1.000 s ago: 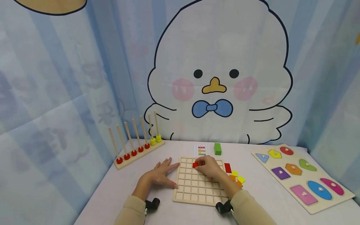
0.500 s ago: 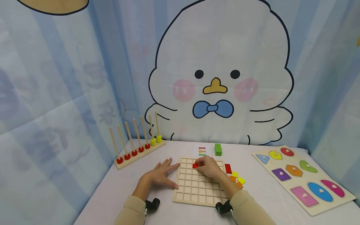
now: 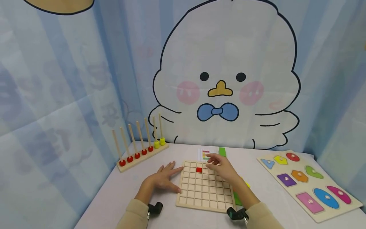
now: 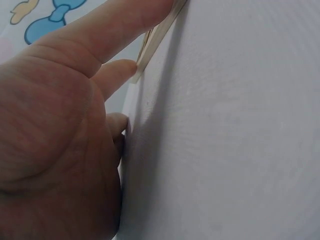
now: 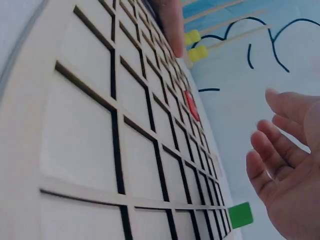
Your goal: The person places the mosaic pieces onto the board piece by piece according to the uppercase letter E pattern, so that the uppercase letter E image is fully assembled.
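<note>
A wooden grid board (image 3: 204, 208) lies on the table in front of me. In its second row from the back, a red square tile (image 3: 199, 170) sits in one cell. My left hand (image 3: 163, 178) is spread beside the board, with thumb and index fingertip touching its left edge. In the left wrist view, the fingers (image 4: 120, 30) reach to the board's wooden side. My right hand (image 3: 223, 168) hovers over the back right part of the board with loosely bent fingers. The right wrist view shows that hand (image 5: 295, 165) holding nothing, raised above the grid.
Behind the board are a printed pattern card (image 3: 204, 155) and a green block (image 3: 222, 151). Yellow (image 3: 248, 184) and green pieces (image 3: 237, 199) show partly behind my right forearm. A peg abacus (image 3: 143, 157) stands back left; a knobbed shape puzzle (image 3: 306, 186) lies right.
My right hand has let go of the red tile, lifted and moved right, leaving the tile in its cell. The left hand keeps its place at the board's edge.
</note>
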Tool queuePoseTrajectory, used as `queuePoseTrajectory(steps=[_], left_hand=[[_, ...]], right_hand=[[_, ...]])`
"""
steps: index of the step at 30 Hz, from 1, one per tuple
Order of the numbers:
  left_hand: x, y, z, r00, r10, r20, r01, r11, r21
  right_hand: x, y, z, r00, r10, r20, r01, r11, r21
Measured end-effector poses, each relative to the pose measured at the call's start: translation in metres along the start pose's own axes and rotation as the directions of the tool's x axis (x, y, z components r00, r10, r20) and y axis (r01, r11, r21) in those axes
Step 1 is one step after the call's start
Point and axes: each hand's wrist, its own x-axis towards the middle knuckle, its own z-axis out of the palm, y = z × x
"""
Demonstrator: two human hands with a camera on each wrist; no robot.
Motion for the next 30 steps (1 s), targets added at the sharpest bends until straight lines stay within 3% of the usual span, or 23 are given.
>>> queuePoseTrajectory(steps=[4, 13, 30], left_hand=[[0.002, 0.0, 0.001, 1.0, 0.007, -0.001, -0.007, 1.0, 0.015], [0.003, 0.002, 0.002, 1.0, 0.003, -0.008, -0.003, 1.0, 0.011], [0.003, 0.0, 0.004, 1.0, -0.006, -0.003, 0.006, 1.0, 0.016]], right_hand=[[-0.01, -0.005, -0.014, 0.996, -0.001, -0.093, 0.001, 1.0, -0.002], [-0.025, -0.006, -0.035, 0.976, -0.017, -0.217, 0.012, 1.0, -0.024], [-0.035, 0.023, -0.057, 0.965, 0.093, -0.247, -0.114, 0.991, -0.074]])
